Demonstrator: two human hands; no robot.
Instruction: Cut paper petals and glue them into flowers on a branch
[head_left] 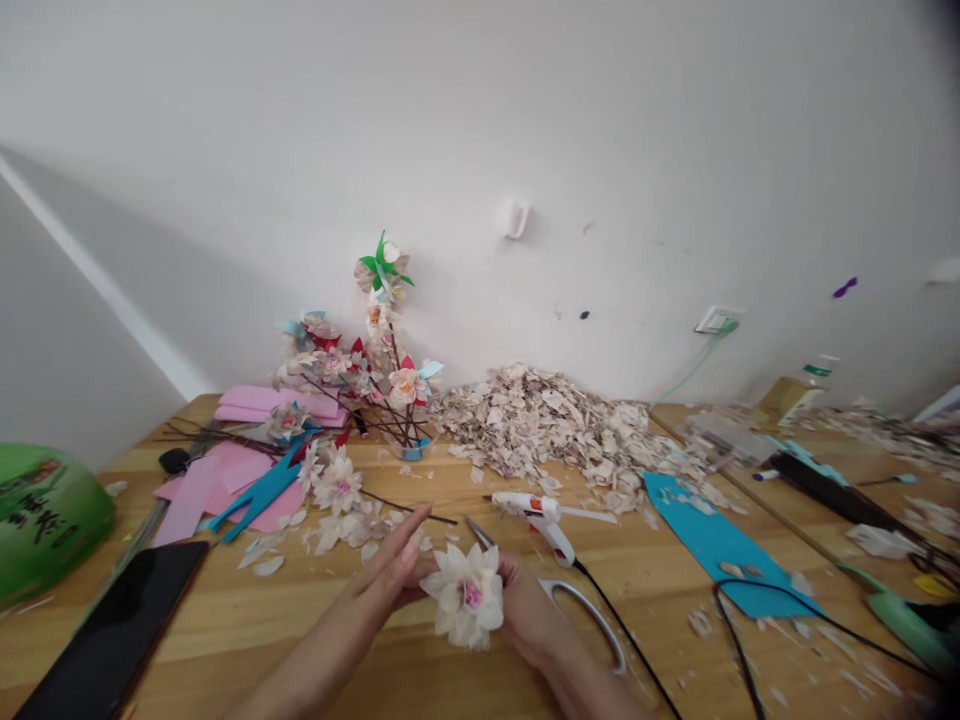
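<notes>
A white flower with a pink centre (466,597) faces up between my two hands, low in the middle of the view. My left hand (386,575) is at its left side, fingers stretched out and pointing forward, the lower ones partly behind the petals. At the flower's right edge is my right hand (525,605), its fingers mostly hidden behind the petals, so its grip cannot be made out. Just beyond lie a white glue gun (544,515) and scissors (589,610), whose blades pass behind my right hand.
A heap of pale petals (555,420) lies along the wall. Finished flowers on twigs (337,365) stand at the back left, near pink paper (225,480). A black phone (112,630) is at the left, blue card (727,545) at the right, with cables beside it.
</notes>
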